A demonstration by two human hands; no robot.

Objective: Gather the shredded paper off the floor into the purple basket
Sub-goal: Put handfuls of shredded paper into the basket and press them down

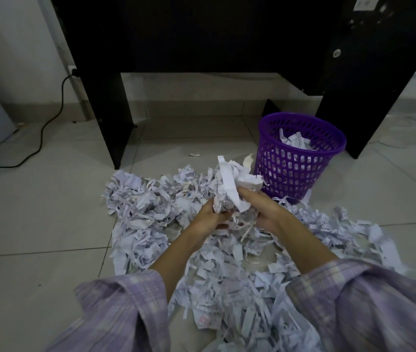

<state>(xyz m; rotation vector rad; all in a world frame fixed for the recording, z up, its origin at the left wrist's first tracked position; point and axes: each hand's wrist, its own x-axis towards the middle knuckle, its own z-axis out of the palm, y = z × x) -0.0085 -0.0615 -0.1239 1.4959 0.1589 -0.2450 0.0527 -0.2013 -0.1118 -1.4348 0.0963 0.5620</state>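
Observation:
A wide pile of white shredded paper [151,212] covers the tiled floor in front of me. My left hand [209,217] and my right hand [265,209] are cupped together around a raised bunch of shreds [232,184], lifted above the pile. The purple basket [300,158] stands upright on the floor just right of and beyond the bunch, with some shreds inside it. More shreds lie around the basket's base and under my forearms.
A black desk [201,34] stands over the far floor, its legs at the left [110,118] and right [369,97] of the basket. A black cable [49,123] runs along the floor at left. One loose scrap [194,154] lies beyond the pile.

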